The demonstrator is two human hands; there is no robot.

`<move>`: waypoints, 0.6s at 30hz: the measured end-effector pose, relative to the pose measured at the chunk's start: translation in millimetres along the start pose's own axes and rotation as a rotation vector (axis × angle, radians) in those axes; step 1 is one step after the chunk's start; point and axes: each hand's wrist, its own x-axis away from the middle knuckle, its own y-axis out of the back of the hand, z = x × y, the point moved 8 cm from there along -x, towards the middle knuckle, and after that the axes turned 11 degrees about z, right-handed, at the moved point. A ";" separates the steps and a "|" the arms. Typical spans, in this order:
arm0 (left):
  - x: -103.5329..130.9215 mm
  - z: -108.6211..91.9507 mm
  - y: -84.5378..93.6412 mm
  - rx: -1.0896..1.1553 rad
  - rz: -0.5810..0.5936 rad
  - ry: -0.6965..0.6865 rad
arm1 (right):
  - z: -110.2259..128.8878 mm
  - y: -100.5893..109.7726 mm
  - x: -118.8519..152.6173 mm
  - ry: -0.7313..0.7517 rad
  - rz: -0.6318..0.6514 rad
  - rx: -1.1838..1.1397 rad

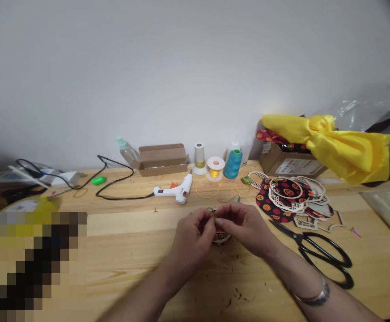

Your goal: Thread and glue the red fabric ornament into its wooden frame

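Both hands meet near the middle of the wooden table. My left hand (193,232) is closed, its thumb and fingers pinching a thin olive-green cord (214,213). Close beside it, my right hand (245,226) is also closed, with thumb and index finger pressed together at the same cord. Beneath the fingertips shows a small round ornament (221,237) with a pale openwork rim and dark patterned fabric, partly hidden by the hands. A silver bracelet sits on my right wrist.
Behind the hands are a white glue gun (175,190), thread spools (233,164) and an open cardboard box (163,160). Black scissors (315,250) lie at right, near patterned fabric pieces (265,201) and wooden frames. Yellow cloth (345,147) drapes over a carton (289,162).
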 end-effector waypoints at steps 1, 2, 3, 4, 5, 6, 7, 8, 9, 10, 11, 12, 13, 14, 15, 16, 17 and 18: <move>0.0 0.1 0.5 -0.001 -0.005 -0.002 | -0.4 -0.4 0.0 0.000 0.002 -0.007; 0.0 0.2 0.8 -0.001 -0.007 -0.003 | -1.0 -0.8 -0.1 0.000 0.003 -0.010; 0.0 0.5 0.8 0.001 -0.006 -0.002 | -1.5 -1.0 -0.2 0.001 0.002 -0.008; 0.1 0.7 0.9 0.003 -0.005 -0.001 | -2.1 -1.0 -0.3 0.001 0.000 -0.004; 0.2 0.6 0.8 0.006 -0.004 -0.001 | -2.7 -1.0 -0.5 0.001 -0.004 0.000; 0.3 0.4 0.8 0.011 -0.002 -0.002 | -3.2 -0.8 -0.5 0.002 -0.008 0.001; 0.5 0.0 0.9 0.018 -0.003 -0.003 | -3.7 -0.7 -0.6 0.001 -0.011 0.001; 0.6 -0.4 1.0 0.024 -0.002 -0.005 | -4.0 -0.4 -0.7 0.001 -0.014 0.000; 0.6 -0.7 1.1 0.028 -0.003 -0.005 | -4.3 -0.3 -0.7 0.000 -0.014 -0.002; 0.6 -0.8 1.3 0.029 -0.004 -0.004 | -4.6 -0.3 -0.7 -0.003 -0.011 -0.002; 0.4 -0.5 1.4 0.026 -0.004 -0.001 | -4.8 -0.2 -0.7 -0.004 -0.009 0.000; 0.2 0.0 1.6 0.023 -0.005 0.003 | -4.7 0.1 -0.6 -0.003 -0.009 0.005; 0.0 0.8 1.8 0.021 -0.008 0.007 | -4.5 0.2 -0.6 0.001 -0.007 0.014; -0.2 1.8 1.9 0.023 -0.010 0.013 | -4.2 0.2 -0.6 0.005 -0.005 0.023; -0.5 2.9 1.8 0.030 -0.011 0.019 | -4.0 0.3 -0.6 0.008 -0.004 0.032; -0.7 3.8 1.6 0.045 -0.011 0.024 | -3.9 0.4 -0.5 0.011 -0.005 0.036; -0.9 4.4 1.2 0.069 -0.008 0.028 | -3.9 0.4 -0.5 0.011 -0.004 0.037; -1.1 4.9 0.5 0.104 -0.001 0.033 | -4.1 0.4 -0.6 0.008 -0.006 0.033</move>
